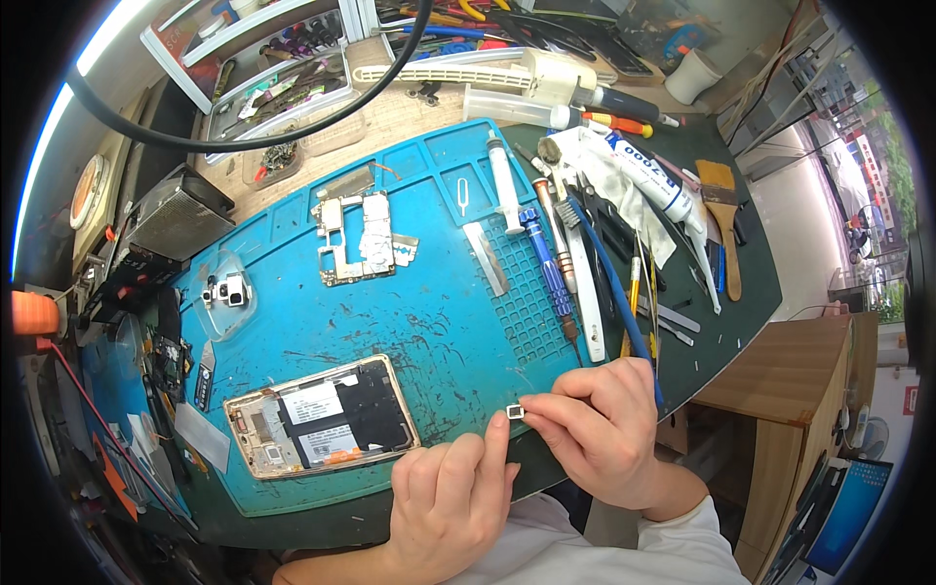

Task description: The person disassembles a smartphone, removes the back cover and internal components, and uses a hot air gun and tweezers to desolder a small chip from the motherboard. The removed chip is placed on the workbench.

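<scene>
Between the thumb and fingertips of my right hand [606, 429] is a small square part [515, 412], pale-framed with a darker middle. Its exact kind is too small to make out. My left hand [450, 495] has its index fingertip against the part's left edge, while its other fingers curl into the palm. To the left lies an opened phone housing [405, 429] with a gold rim, holding a white-labelled black battery. Farther back on the blue repair mat [390, 327] rests a phone circuit board [334, 244], partly covered by silvery shielding.
A clear dish [226, 310] with camera modules sits at the left. Right of the mat's middle are a syringe [503, 180], a blue screwdriver [546, 261], a glue tube [655, 180] and a wide brush [720, 219]. A black cable [244, 144] arches across the upper left.
</scene>
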The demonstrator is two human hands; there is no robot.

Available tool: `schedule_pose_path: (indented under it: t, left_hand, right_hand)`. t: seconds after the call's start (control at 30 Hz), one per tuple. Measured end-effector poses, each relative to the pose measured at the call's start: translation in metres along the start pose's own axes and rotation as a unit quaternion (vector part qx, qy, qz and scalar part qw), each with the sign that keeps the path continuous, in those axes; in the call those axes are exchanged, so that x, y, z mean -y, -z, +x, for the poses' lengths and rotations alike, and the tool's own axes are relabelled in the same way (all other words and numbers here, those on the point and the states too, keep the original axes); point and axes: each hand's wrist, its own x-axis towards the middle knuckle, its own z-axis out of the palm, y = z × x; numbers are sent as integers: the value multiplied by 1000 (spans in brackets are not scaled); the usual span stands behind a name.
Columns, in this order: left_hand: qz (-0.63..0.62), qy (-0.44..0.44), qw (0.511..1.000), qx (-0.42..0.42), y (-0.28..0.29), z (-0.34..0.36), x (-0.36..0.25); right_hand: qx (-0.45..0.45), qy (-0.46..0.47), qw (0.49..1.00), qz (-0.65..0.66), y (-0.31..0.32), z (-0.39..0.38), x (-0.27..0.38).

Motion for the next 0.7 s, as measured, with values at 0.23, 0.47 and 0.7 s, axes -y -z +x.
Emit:
schedule_pose_path:
  t: [0.23,0.47,0.7]
  left_hand:
    - [-8,10,1000,4,0,0,0]
    - [-18,15,1000,-16,-4,-2,-1]
    - [-8,12,1000,-1,-2,-2,-3]
  right_hand:
    - [-1,1,1000,-6,0,1,1]
    - [-1,2,1000,-13,-1,0,2]
    - [-6,3,1000,3,4,-2,3]
